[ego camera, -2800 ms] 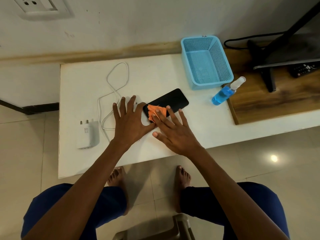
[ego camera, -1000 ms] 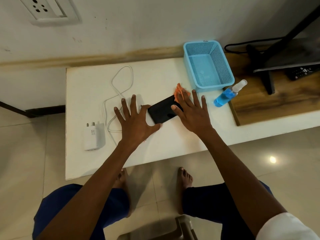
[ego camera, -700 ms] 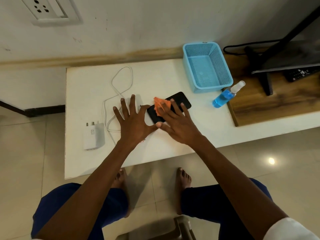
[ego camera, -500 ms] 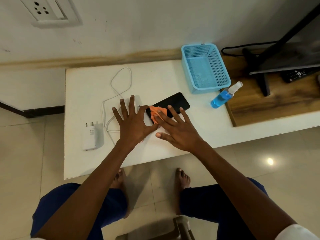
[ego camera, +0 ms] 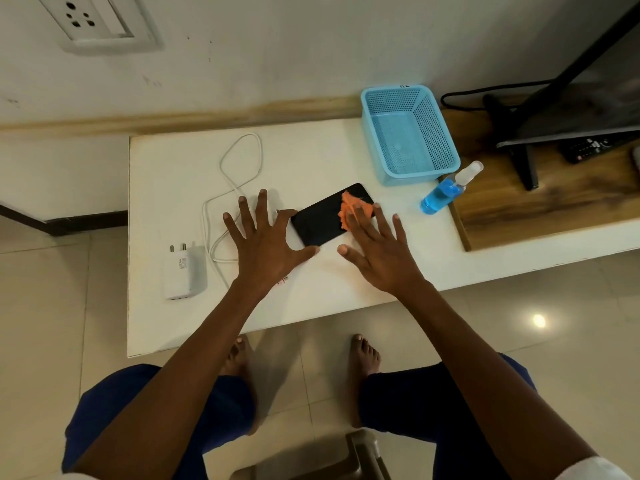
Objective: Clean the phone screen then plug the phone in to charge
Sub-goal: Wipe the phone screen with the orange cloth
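A black phone (ego camera: 320,220) lies screen up on the white table (ego camera: 311,161). My left hand (ego camera: 266,247) rests flat with spread fingers at the phone's near-left end, thumb and index finger bracing its corner. My right hand (ego camera: 377,251) presses a small orange cloth (ego camera: 348,206) onto the far-right part of the screen with straight fingers. A white charger plug (ego camera: 181,271) lies at the table's left, its white cable (ego camera: 239,174) looping behind my left hand. A wall socket (ego camera: 93,19) is high on the wall at the upper left.
A light blue mesh basket (ego camera: 408,133) stands at the table's back right. A blue spray bottle (ego camera: 446,188) lies on its side beside a wooden board (ego camera: 540,209) carrying a black stand and a remote. A stool top shows below, between my knees.
My right hand has slid the orange cloth along the screen from the near-left end back toward the far-right end. The left hand has stayed in place.
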The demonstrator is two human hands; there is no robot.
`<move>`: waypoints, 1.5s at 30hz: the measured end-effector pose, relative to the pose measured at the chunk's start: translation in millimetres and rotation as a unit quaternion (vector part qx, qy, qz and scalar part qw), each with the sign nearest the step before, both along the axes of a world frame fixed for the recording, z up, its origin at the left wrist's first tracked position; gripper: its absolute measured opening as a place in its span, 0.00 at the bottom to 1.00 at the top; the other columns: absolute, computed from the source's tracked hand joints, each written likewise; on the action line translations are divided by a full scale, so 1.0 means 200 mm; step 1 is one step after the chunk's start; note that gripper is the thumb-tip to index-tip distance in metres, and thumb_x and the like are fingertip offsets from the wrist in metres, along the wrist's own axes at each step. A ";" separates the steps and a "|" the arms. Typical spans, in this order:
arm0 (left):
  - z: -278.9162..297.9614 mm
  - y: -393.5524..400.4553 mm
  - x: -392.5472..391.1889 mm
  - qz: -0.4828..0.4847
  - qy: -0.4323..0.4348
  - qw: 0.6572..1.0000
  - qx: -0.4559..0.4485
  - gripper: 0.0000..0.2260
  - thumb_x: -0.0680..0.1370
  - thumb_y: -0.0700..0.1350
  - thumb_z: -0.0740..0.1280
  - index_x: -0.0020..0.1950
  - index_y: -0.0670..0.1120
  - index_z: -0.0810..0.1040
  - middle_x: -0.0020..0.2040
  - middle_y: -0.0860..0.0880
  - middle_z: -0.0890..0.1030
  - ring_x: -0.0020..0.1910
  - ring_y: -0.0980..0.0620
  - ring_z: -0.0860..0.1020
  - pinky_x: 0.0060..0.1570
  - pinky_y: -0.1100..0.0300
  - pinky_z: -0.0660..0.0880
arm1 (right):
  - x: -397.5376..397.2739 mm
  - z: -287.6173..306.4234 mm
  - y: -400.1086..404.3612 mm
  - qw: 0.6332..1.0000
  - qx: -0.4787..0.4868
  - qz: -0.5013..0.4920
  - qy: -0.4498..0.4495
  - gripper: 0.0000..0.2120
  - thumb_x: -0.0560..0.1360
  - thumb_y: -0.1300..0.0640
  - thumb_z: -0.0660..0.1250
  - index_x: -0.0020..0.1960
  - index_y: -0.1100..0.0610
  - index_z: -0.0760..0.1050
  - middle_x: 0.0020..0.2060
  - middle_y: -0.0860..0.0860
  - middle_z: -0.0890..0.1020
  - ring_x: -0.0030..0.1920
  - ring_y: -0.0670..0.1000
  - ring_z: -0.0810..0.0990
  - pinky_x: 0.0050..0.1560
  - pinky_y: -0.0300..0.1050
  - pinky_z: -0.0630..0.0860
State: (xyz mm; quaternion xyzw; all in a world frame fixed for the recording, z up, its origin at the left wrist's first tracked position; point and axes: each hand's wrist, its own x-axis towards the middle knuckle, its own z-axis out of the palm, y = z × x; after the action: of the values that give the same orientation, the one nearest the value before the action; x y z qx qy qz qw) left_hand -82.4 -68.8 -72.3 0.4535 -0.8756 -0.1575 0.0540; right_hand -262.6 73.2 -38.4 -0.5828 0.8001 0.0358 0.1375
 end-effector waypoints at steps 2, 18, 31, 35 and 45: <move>0.00 0.00 0.00 0.001 0.004 1.000 0.002 0.37 0.66 0.75 0.65 0.70 0.59 0.68 0.81 0.44 0.47 0.79 0.36 0.39 0.70 0.33 0.33 | 0.08 -0.02 0.01 0.998 0.004 0.054 -0.019 0.39 0.74 0.29 0.33 0.80 0.47 0.36 0.80 0.46 0.37 0.80 0.56 0.37 0.77 0.65 0.44; 0.00 0.00 -0.01 0.002 0.006 1.000 0.013 0.36 0.66 0.73 0.67 0.70 0.60 0.68 0.81 0.44 0.48 0.79 0.36 0.40 0.70 0.33 0.34 | -0.11 -0.01 0.05 0.997 0.007 -0.027 0.067 0.36 0.74 0.30 0.29 0.77 0.45 0.30 0.79 0.47 0.37 0.80 0.58 0.38 0.76 0.66 0.44; -0.02 -0.01 -0.02 0.003 0.005 1.000 0.016 0.36 0.66 0.74 0.66 0.70 0.60 0.67 0.81 0.45 0.47 0.79 0.37 0.39 0.71 0.34 0.33 | -0.07 -0.03 -0.18 0.997 -0.059 -0.021 -0.035 0.41 0.75 0.27 0.38 0.81 0.50 0.44 0.81 0.47 0.46 0.80 0.57 0.44 0.77 0.64 0.46; -0.01 -0.01 -0.01 -0.002 0.010 1.000 0.011 0.38 0.65 0.75 0.66 0.71 0.59 0.67 0.81 0.44 0.48 0.79 0.36 0.40 0.70 0.33 0.34 | -0.02 -0.07 -0.22 0.995 -0.044 0.076 -0.036 0.47 0.70 0.22 0.42 0.80 0.48 0.40 0.80 0.46 0.43 0.80 0.57 0.42 0.77 0.66 0.46; 0.00 -0.03 0.00 -0.003 0.002 1.000 0.012 0.37 0.66 0.74 0.67 0.71 0.60 0.67 0.81 0.44 0.47 0.79 0.36 0.40 0.71 0.34 0.33 | -0.17 -0.07 -0.10 0.992 0.007 0.119 -0.030 0.48 0.70 0.23 0.55 0.77 0.38 0.30 0.75 0.35 0.30 0.78 0.55 0.32 0.75 0.68 0.39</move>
State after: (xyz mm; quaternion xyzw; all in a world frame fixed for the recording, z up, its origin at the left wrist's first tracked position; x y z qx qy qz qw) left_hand -82.2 -73.8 -72.4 0.4513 -0.8748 -0.1689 0.0496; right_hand -296.2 52.4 -52.7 -0.6734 0.7206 0.0397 0.1602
